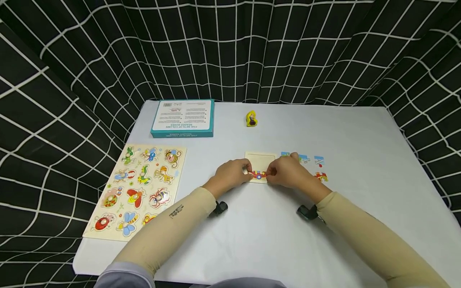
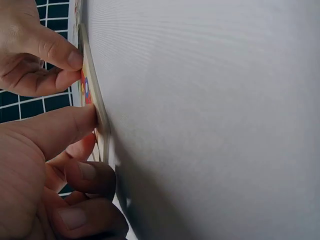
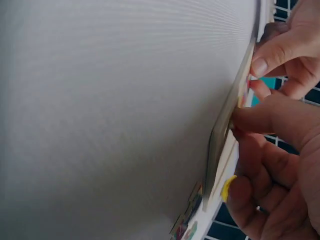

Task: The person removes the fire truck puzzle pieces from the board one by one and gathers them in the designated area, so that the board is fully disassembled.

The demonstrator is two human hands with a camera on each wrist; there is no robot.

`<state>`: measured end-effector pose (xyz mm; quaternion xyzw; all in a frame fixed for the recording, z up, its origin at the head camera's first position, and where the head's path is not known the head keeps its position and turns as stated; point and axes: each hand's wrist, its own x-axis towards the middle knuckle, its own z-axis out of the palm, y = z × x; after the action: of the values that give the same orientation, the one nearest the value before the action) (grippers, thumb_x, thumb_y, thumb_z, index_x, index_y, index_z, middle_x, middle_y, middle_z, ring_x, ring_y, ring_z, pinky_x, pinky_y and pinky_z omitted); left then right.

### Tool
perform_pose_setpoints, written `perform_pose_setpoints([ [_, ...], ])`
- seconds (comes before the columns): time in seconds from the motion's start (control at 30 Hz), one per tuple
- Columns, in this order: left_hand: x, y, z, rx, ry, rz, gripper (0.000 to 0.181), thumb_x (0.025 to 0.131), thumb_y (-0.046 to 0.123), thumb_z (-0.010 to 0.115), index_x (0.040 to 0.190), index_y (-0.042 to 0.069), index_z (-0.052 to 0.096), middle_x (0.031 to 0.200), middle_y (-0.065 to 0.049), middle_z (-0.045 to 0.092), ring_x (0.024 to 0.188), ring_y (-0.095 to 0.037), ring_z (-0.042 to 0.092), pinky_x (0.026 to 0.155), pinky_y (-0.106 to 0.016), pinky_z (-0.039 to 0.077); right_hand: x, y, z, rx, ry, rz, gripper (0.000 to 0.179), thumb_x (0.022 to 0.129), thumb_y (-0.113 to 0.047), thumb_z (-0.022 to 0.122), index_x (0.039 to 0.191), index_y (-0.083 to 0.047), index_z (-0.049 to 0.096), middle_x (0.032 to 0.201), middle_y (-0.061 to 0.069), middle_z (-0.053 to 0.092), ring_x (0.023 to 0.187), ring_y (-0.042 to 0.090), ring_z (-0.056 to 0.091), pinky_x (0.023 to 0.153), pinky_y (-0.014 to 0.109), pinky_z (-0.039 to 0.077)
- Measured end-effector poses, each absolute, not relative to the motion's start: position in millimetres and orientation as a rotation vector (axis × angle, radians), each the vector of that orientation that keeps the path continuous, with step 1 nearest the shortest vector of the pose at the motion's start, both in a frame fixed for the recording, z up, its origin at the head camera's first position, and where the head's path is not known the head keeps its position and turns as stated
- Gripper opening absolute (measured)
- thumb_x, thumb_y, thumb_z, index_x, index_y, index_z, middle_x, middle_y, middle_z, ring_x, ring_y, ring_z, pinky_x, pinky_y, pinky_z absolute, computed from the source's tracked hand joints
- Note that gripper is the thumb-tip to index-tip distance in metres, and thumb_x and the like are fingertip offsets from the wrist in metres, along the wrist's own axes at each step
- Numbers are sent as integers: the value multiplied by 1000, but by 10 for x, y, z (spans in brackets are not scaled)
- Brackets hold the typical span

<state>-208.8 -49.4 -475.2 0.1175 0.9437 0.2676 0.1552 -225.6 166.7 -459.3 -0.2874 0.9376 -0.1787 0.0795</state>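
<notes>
A small pale wooden puzzle board [image 1: 260, 161] lies on the white table in front of me. On its near part sits a red, yellow and blue puzzle piece [image 1: 259, 175], pinched at its left end by my left hand [image 1: 233, 174] and at its right end by my right hand [image 1: 288, 172]. The left wrist view shows my left thumb [image 2: 82, 121] on the board's edge, close to the piece. Blue picture pieces [image 1: 304, 159] lie partly hidden behind my right hand. Farther right are a blue piece [image 1: 319, 161] and a red one [image 1: 321, 177].
A large insect peg puzzle [image 1: 151, 170] lies at the left, partly under my left forearm. Behind it is a teal and white box [image 1: 182, 118]. A small yellow figure [image 1: 251, 119] stands toward the table's back edge. Black cloth with white grid lines [image 1: 234, 52] surrounds the table [image 1: 360, 152].
</notes>
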Motion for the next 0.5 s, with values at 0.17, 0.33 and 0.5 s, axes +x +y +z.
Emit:
perform_pose_setpoints([
  [0.17,-2074,-482,-4730,356,2724,729,15,89,36,71,95,28,60,65,5,52,64,-15,47,58,-32,37,-2228,1694,-4530,-816,2839,-562,10,72,-16,76,70,-21,68,60,-15,56,60,8,52,78,49,22],
  [0.33,-2047,-474,-4711,382,2733,696,15,89,35,70,96,27,60,65,5,54,64,-15,47,58,-32,37,-2136,1939,-4500,-759,2827,-628,14,74,-17,77,68,-23,66,57,-14,54,57,9,51,78,47,21],
  [0.5,-2051,-475,-4708,403,2746,671,15,90,35,70,96,26,59,66,6,55,62,-14,46,56,-31,36,-1988,2386,-4521,-698,2767,-671,18,75,-15,79,69,-23,66,57,-14,53,58,8,51,77,44,17],
])
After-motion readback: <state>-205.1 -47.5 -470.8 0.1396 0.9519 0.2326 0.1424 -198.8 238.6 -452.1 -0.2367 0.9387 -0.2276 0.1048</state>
